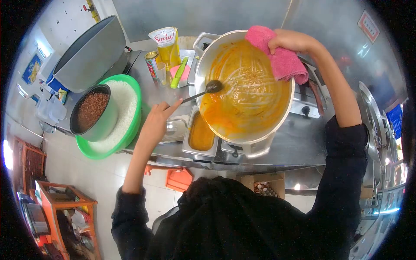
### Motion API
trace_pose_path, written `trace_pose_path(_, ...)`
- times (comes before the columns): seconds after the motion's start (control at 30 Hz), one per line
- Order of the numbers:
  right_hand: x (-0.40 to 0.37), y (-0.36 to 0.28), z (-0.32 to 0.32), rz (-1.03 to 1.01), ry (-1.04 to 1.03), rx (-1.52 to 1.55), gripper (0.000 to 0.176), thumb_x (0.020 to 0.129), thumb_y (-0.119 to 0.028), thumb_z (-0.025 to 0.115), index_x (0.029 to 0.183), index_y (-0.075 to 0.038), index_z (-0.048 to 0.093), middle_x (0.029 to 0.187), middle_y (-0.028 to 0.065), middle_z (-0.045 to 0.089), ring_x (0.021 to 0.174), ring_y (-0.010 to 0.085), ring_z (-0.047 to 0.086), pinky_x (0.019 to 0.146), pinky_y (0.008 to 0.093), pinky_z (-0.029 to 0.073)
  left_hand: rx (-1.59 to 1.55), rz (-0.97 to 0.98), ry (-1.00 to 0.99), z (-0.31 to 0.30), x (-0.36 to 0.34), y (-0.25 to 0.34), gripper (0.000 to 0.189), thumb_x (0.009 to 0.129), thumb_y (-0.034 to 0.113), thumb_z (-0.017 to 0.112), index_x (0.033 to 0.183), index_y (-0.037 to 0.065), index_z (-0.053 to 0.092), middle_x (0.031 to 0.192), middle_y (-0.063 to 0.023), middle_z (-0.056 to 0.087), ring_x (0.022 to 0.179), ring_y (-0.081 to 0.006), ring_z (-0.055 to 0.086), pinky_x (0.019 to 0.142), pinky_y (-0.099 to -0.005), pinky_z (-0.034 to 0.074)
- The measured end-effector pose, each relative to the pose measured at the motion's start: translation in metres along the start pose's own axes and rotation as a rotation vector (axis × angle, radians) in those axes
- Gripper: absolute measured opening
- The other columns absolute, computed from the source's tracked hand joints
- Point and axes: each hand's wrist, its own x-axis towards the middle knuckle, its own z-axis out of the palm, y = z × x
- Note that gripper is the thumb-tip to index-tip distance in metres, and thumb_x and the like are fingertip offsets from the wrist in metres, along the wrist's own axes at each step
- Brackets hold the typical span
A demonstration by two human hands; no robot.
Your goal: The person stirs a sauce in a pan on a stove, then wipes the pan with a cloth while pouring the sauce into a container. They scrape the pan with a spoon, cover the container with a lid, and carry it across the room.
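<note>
My left hand (pixel 157 121) is closed around the handle of a dark ladle (pixel 213 86), whose bowl lies inside the left part of a big metal pot (pixel 289 100). Yellow-orange sauce (pixel 242 93) coats the pot's inside and gathers at its lower left. With my right hand (pixel 291 42) I grip a pink cloth (pixel 284 60) draped over the pot's upper right rim. The pot appears tilted toward me and to the left. Just below its left rim sits a rectangular steel container (pixel 212 151) with similar orange sauce in it.
Left of the pot stand a lidded steel container (pixel 174 129), a green basin (pixel 138 97) of white rice and a pot (pixel 104 123) of brown grains. Behind are a yellow oil pouch (pixel 167 47), a can (pixel 152 65) and a green-handled spatula (pixel 179 73). Stove knobs (pixel 306 111) are at right.
</note>
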Motion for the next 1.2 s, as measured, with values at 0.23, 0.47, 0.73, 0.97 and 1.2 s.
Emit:
trace_pose_path(0.23,0.002,-0.002,0.008,-0.094,0.09,-0.056,0.024,0.061,-0.024,0.057,0.068,-0.001,0.059,0.057,0.0023,0.054,0.045,0.0121,0.05,0.039,0.0269,0.04,-0.163,-0.038,-0.218,-0.002,-0.037,-0.025,0.069,0.064,-0.014,0.039,0.126,0.016,0.046,0.088,-0.0138,0.049,0.085,-0.0301,0.044,0.083,-0.0365,0.038)
trace_pose_path(0.47,0.004,-0.015,0.016,-0.036,0.058,-0.105,0.021,0.06,-0.02,0.055,0.063,0.001,0.053,0.058,0.0025,0.052,0.051,0.0112,0.047,0.047,0.0259,0.037,-0.244,-0.045,-0.169,0.001,-0.039,-0.03,0.07,0.063,-0.015,0.036,0.125,0.015,0.047,0.087,-0.0137,0.048,0.083,-0.0297,0.043,0.082,-0.0361,0.038)
trace_pose_path(0.73,0.003,-0.029,0.018,-0.081,0.043,-0.158,0.024,0.06,-0.021,0.055,0.066,0.002,0.053,0.059,0.003,0.052,0.053,0.0118,0.048,0.049,0.0268,0.038,-0.047,-0.006,-0.049,0.01,-0.029,-0.029,0.067,0.064,-0.013,0.04,0.124,0.016,0.049,0.084,-0.0108,0.048,0.08,-0.0287,0.043,0.077,-0.0354,0.04)
trace_pose_path(0.97,0.003,-0.033,0.02,-0.06,0.06,-0.23,0.028,0.06,-0.022,0.056,0.07,0.004,0.055,0.063,0.0067,0.056,0.057,0.014,0.052,0.052,0.0282,0.041,-0.098,0.042,-0.239,-0.005,-0.068,-0.037,0.064,0.065,-0.013,0.038,0.123,0.012,0.049,0.081,-0.012,0.045,0.078,-0.027,0.042,0.076,-0.0342,0.038)
trace_pose_path(1.2,0.001,-0.045,0.024,-0.111,0.049,-0.271,0.031,0.06,-0.024,0.056,0.072,0.005,0.056,0.066,0.0105,0.058,0.06,0.0169,0.054,0.055,0.0299,0.042,-0.101,0.026,-0.048,0.006,-0.046,-0.027,0.073,0.061,-0.017,0.041,0.127,0.014,0.045,0.085,-0.0106,0.047,0.08,-0.0282,0.043,0.077,-0.0364,0.039)
